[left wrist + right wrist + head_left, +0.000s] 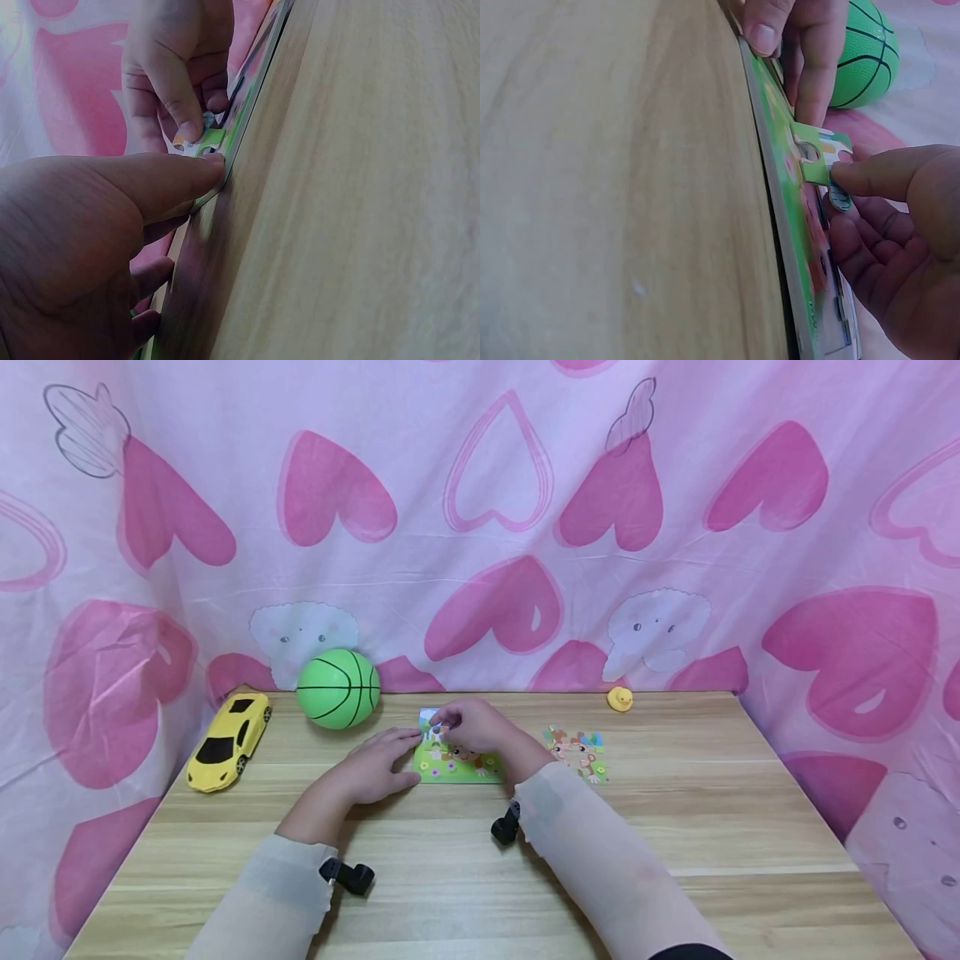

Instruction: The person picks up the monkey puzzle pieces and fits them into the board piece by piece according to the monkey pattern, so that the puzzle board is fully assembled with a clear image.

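Observation:
A jigsaw board (442,773) with a green, flowered picture lies flat on the wooden table. My left hand (381,767) rests at its left end, the straight thumb (172,176) touching the near corner and the other fingers along the side. Above the board's left part, my right hand (480,727) pinches a jigsaw piece (810,169) between thumb and fingertips. The piece is green and white with a rounded tab, and it is tilted. Right of the board, partly behind the right forearm, lies a second part of the picture (581,752) with a brown animal on it.
A green ball (339,689) stands at the back left, beside a yellow toy car (228,742). A small yellow rubber duck (620,698) sits at the back right edge. Behind the table (442,877) hangs a pink heart-patterned curtain (420,527).

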{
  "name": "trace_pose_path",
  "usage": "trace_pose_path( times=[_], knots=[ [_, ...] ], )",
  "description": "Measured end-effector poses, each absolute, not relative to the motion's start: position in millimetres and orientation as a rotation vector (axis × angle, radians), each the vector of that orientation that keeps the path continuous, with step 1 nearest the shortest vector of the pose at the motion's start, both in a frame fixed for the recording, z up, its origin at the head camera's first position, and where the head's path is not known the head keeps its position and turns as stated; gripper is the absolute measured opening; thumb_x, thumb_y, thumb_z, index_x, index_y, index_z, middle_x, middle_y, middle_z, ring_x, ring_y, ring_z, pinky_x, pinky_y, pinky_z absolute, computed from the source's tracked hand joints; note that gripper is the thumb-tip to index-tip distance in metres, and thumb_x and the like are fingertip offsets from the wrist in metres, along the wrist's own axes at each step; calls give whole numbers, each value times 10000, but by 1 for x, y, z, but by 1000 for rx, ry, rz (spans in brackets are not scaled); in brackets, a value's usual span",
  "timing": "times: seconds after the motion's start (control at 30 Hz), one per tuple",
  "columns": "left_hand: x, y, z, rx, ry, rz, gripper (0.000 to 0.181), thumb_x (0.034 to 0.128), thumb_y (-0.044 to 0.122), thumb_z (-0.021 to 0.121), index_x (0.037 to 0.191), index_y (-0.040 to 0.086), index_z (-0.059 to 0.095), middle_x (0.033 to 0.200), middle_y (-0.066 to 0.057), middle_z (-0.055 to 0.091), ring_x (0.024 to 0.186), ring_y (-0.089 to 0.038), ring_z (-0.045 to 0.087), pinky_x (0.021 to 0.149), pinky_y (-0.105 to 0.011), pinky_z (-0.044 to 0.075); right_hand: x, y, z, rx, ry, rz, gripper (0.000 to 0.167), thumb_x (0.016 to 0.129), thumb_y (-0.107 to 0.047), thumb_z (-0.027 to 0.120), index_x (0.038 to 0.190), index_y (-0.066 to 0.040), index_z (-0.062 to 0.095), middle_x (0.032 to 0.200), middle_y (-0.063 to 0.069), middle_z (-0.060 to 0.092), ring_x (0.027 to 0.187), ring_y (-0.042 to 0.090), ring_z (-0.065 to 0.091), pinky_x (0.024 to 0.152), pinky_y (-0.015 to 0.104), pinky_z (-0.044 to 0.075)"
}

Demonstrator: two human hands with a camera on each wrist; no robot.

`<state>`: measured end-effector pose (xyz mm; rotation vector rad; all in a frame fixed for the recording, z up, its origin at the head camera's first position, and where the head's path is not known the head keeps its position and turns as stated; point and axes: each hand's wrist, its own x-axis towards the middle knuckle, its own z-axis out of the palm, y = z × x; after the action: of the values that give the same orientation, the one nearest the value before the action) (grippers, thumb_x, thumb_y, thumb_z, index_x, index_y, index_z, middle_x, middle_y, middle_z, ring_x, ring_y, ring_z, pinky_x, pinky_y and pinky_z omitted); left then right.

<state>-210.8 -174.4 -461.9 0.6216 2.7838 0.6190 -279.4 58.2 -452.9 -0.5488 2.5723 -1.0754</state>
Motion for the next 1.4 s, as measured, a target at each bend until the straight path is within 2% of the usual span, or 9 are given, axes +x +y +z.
trace_pose_path(
  times=[0.23, 0.5, 0.73, 0.93, 1.27, 1.4],
  knots=[
    [-211, -174, -461, 624, 2787, 617, 719, 1016, 365, 722, 1632, 107, 455, 1747, -91, 372, 1648, -416, 260, 1339, -665, 225, -279, 53, -456, -489, 2581, -1048, 284, 922, -112, 826, 1166, -254, 803, 1035, -33, 706, 970, 168, 632, 836, 300, 578],
    [-212, -174, -463, 612, 2780, 621, 713, 1022, 366, 717, 1632, 109, 454, 1751, -84, 365, 1654, -404, 251, 1341, -664, 219, -281, 52, -459, -519, 2574, -1001, 343, 903, -141, 854, 1226, -237, 794, 1101, -59, 718, 1020, 150, 634, 966, 335, 566],
    [-211, -173, -462, 618, 2779, 630, 709, 1020, 355, 719, 1629, 103, 457, 1744, -90, 376, 1649, -414, 258, 1336, -673, 225, -284, 53, -462, -548, 2558, -982, 343, 907, -149, 851, 1239, -218, 800, 1193, -42, 733, 1060, 146, 637, 997, 331, 580],
    [-210, -173, -461, 617, 2779, 630, 709, 1022, 354, 716, 1630, 101, 455, 1746, -90, 373, 1651, -405, 257, 1339, -669, 221, -286, 53, -463, -577, 2563, -971, 331, 904, -162, 857, 1228, -201, 803, 1264, -10, 732, 1138, 151, 649, 1124, 382, 533],
    [-211, -174, -463, 623, 2782, 625, 708, 1023, 365, 714, 1632, 113, 457, 1745, -80, 378, 1649, -414, 258, 1335, -678, 221, -284, 55, -459, -576, 2531, -968, 342, 923, -158, 839, 1257, -220, 802, 1309, 8, 690, 1171, 161, 630, 1112, 377, 532],
    [-210, -174, -462, 615, 2779, 629, 713, 1025, 366, 712, 1637, 114, 447, 1751, -81, 367, 1654, -405, 250, 1341, -670, 213, -284, 55, -458, -548, 2511, -962, 340, 936, -162, 828, 1264, -251, 802, 1328, 10, 668, 1169, 173, 614, 1047, 348, 553]
  ],
)
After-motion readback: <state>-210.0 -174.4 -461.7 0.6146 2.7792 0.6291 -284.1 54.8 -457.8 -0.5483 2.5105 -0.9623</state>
